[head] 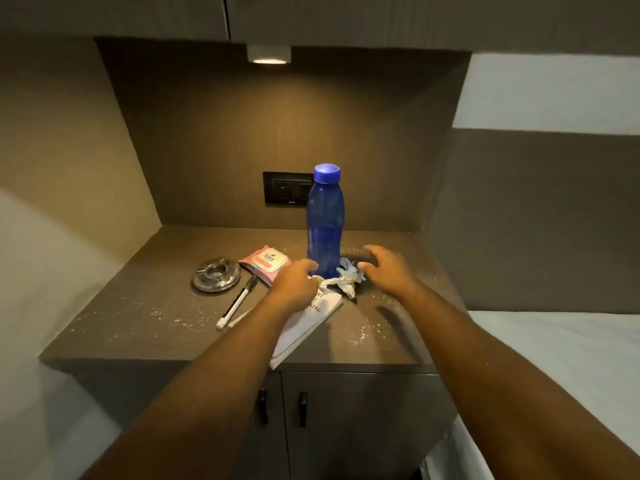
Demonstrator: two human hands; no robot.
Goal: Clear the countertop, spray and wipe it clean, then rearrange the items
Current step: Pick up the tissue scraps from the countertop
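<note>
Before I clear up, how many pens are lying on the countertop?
1: the pen lies left of the booklet, in front of the metal ashtray. Others may hide under the arms.

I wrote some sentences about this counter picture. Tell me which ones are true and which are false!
1. The blue bottle stands upright with its cap on. True.
2. The marker pen lies right of the bottle. False: it lies to the left, near the round metal dish.
3. The left hand is over a white booklet. True.
4. The right hand holds the bottle up in the air. False: the bottle stands on the countertop and this hand is beside it with spread fingers.
5. The countertop is spotless. False: pale specks are scattered over it.
</note>
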